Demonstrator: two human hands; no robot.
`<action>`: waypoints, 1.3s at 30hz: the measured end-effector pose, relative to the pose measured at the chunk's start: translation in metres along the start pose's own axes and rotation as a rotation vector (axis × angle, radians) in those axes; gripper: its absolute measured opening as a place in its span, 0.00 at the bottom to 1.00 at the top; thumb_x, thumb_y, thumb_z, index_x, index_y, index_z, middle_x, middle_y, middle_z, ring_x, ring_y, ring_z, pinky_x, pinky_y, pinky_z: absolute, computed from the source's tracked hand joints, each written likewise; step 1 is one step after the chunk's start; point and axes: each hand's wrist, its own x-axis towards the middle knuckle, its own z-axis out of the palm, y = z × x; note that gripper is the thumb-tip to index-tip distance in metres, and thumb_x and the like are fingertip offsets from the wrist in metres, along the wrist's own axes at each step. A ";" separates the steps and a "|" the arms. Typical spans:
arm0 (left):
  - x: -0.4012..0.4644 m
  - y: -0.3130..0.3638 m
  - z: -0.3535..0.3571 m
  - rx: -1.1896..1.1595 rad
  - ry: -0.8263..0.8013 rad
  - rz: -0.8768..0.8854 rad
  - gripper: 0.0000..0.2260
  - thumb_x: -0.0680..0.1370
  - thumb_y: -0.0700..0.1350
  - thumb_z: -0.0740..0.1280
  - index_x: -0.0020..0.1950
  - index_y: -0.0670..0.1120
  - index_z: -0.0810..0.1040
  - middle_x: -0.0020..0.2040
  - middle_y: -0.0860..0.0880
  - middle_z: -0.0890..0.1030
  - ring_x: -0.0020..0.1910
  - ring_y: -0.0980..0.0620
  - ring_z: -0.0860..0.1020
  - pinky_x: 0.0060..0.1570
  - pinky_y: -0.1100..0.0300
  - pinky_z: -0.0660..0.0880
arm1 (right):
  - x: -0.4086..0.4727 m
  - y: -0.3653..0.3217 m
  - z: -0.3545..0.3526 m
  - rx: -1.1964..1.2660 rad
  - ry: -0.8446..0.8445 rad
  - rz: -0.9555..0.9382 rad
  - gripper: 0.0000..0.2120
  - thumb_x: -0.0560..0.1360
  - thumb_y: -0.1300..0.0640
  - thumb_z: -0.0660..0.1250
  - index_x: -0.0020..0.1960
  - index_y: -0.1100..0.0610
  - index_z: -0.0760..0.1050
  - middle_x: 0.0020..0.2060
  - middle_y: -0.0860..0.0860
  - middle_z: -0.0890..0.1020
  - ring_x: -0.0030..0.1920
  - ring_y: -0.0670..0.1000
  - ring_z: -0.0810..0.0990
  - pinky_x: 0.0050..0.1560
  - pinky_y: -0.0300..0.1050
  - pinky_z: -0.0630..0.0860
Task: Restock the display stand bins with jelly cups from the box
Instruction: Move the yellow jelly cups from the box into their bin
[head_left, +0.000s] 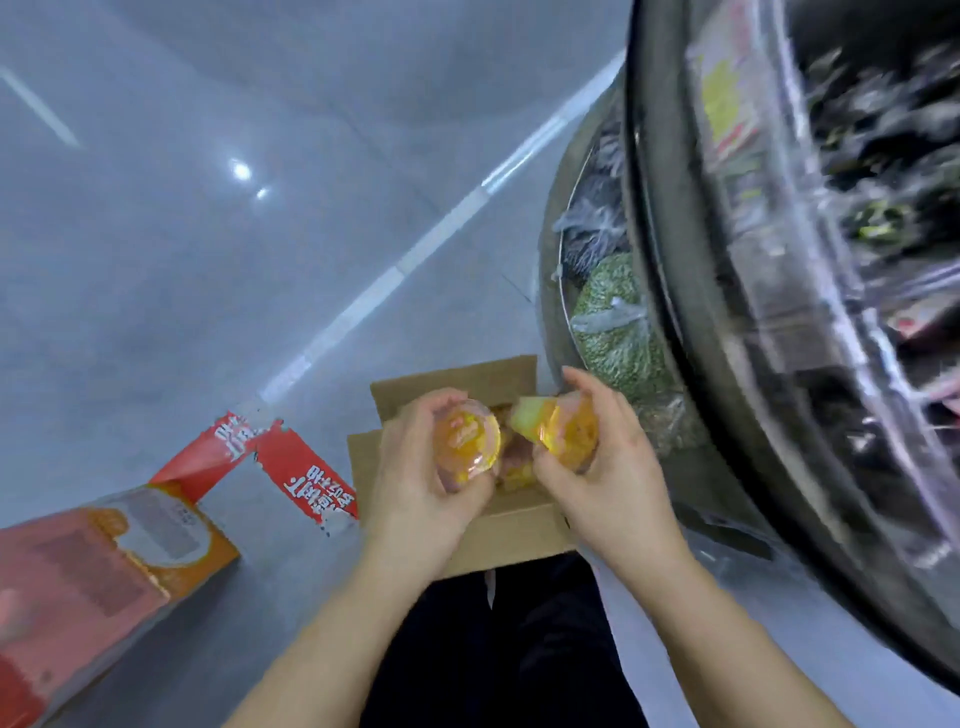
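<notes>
Head view, looking down at grey floor (182, 270). Open cardboard box (511, 530) on floor, just ahead of dark trousers (509, 649), flaps spread. More jelly cups (517, 475) visible inside box between the 2 hands, blurred. Left hand (415, 483) raised over box, fingers (423, 410) curled round 1 orange jelly cup (467, 441), foil lid facing camera. Right hand (610, 467) raised over box at right, fingers (587, 384) curled round orange jelly cup (569, 436); pale green cup (524, 415) pressed against it on left side, apparently in same grip, hard to tell. The 2 handfuls near each other, not touching. Round display stand (691, 312) just right of box, dark rim, clear bin walls, heavily blurred. Bin contents above unreadable. Lower tier holds bag of small green items (621, 332), just beyond right hand. Torn red-and-white printed flap (291, 462) on floor left of box. Orange-and-red carton (93, 587) at far left, lying on floor, well apart from box. White stripe (415, 249) running diagonally across floor.
</notes>
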 end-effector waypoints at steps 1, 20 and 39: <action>-0.001 0.037 -0.010 0.001 -0.008 0.055 0.24 0.63 0.44 0.70 0.54 0.63 0.69 0.51 0.64 0.75 0.55 0.56 0.73 0.49 0.76 0.67 | -0.010 -0.026 -0.026 0.015 0.037 -0.026 0.32 0.65 0.60 0.72 0.66 0.48 0.66 0.51 0.44 0.73 0.51 0.40 0.71 0.50 0.20 0.63; 0.002 0.412 0.050 -0.081 -0.602 0.712 0.27 0.63 0.47 0.69 0.58 0.64 0.68 0.53 0.64 0.78 0.51 0.62 0.78 0.46 0.73 0.71 | -0.100 -0.129 -0.351 0.328 0.469 -0.138 0.26 0.65 0.54 0.69 0.60 0.36 0.69 0.47 0.37 0.77 0.48 0.40 0.78 0.49 0.36 0.73; 0.078 0.465 0.151 0.502 -0.581 0.912 0.28 0.64 0.36 0.72 0.63 0.44 0.71 0.56 0.52 0.69 0.55 0.56 0.70 0.50 0.72 0.60 | -0.035 -0.075 -0.439 -0.558 0.548 0.240 0.25 0.68 0.68 0.65 0.64 0.57 0.69 0.62 0.57 0.67 0.59 0.59 0.69 0.58 0.49 0.71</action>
